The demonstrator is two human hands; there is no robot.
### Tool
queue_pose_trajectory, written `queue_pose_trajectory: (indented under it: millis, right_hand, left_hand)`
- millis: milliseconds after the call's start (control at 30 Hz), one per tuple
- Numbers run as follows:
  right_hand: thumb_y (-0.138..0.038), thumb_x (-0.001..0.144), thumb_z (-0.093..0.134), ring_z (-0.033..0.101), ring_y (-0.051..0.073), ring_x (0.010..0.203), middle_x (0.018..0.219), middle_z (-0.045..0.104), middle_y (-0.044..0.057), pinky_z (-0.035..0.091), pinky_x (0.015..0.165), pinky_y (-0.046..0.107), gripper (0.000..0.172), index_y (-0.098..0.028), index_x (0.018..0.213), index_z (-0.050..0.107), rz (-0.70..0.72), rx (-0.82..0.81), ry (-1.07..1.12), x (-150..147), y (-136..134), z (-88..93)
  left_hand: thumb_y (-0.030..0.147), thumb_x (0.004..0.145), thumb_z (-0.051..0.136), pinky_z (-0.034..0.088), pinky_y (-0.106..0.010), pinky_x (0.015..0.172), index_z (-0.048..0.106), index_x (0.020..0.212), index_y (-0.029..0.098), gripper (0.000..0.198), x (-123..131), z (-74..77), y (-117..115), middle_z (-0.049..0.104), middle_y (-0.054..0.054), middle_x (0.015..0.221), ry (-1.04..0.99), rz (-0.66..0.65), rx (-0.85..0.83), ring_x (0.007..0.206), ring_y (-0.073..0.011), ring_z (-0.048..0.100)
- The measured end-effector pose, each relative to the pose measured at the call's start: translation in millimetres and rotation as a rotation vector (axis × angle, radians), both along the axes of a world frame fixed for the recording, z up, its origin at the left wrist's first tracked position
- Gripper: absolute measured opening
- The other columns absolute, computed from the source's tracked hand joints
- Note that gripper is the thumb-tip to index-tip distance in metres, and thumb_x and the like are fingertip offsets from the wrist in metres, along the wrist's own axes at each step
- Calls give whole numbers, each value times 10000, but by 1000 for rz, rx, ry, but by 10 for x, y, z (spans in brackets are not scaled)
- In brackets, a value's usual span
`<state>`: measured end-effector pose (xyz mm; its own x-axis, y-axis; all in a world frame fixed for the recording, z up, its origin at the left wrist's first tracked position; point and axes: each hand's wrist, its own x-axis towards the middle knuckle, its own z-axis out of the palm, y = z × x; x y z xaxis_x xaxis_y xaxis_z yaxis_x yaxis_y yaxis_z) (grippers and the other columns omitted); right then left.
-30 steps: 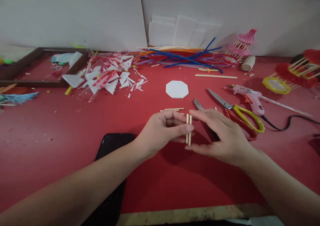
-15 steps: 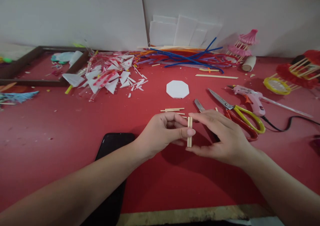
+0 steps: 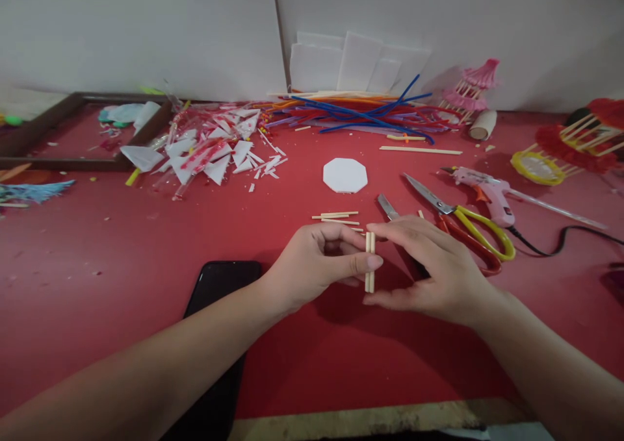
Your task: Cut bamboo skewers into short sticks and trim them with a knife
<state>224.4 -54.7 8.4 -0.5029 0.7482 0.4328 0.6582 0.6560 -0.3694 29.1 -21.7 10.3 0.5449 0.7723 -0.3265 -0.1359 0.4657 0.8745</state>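
Two short wooden sticks (image 3: 370, 280) stand upright side by side, pinched between the thumb and fingers of my left hand (image 3: 312, 259). My right hand (image 3: 433, 265) curves around them, its forefinger close to their top ends and its thumb just below their bottom ends. A narrow gap shows between that thumb and the sticks. Beyond my left fingers lie several more cut sticks (image 3: 340, 215). A white octagonal piece (image 3: 345, 175) rests farther back. Partly hidden under my right hand is a cutter blade (image 3: 387, 207) with a dark handle.
Scissors (image 3: 458, 215) and a pink glue gun (image 3: 487, 191) lie to the right. A black phone (image 3: 224, 285) is by my left forearm. Pipe cleaners (image 3: 361, 113), paper scraps (image 3: 214, 145) and a brown frame (image 3: 73, 163) line the back. Stick models (image 3: 560, 149) stand at the right.
My right thumb has moved slightly down, away from the sticks' bottom ends. My left hand keeps its pinch on the two sticks.
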Motion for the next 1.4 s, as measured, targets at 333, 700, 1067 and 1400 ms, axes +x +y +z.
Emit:
queue_pose_trajectory:
  millis: [333, 700, 1067, 1400]
  right_hand:
    - [-343, 748, 720, 600, 186, 942, 1027, 653, 76, 489, 840, 317, 475, -171, 1144, 523, 10, -12, 39, -44, -16, 8]
    - [-585, 628, 766, 557, 259, 1135, 1238, 595, 103, 474, 952, 403, 964, -204, 1397, 325, -67, -110, -24, 25, -35, 46]
    - [-466, 761, 696, 612, 257, 1006, 1082, 664, 90, 496, 871, 433, 525, -229, 1196, 522, -31, -37, -12, 23, 18, 38]
    - [-479, 679, 755, 625, 255, 973, 1043, 655, 78, 495, 884, 415, 562, -219, 1127, 537, -308, 69, 81, 246, 102, 98]
  left_hand:
    - [159, 661, 812, 561, -165, 516, 633, 745, 120, 202, -6, -23, -14, 666, 31, 580, 8, -43, -38, 509, -83, 652]
    - [187, 673, 811, 587, -182, 543, 634, 775, 132, 210, -11, -12, -7, 657, 43, 634, 21, 26, -25, 546, -71, 645]
    - [264, 693, 791, 557, -214, 558, 608, 806, 150, 243, -17, -33, -3, 656, 25, 657, 96, -36, 51, 570, -92, 627]
    - [228, 886, 551, 485, -350, 737, 720, 908, 183, 176, -65, -115, -148, 674, -82, 910, 783, -392, 1205, 840, -218, 599]
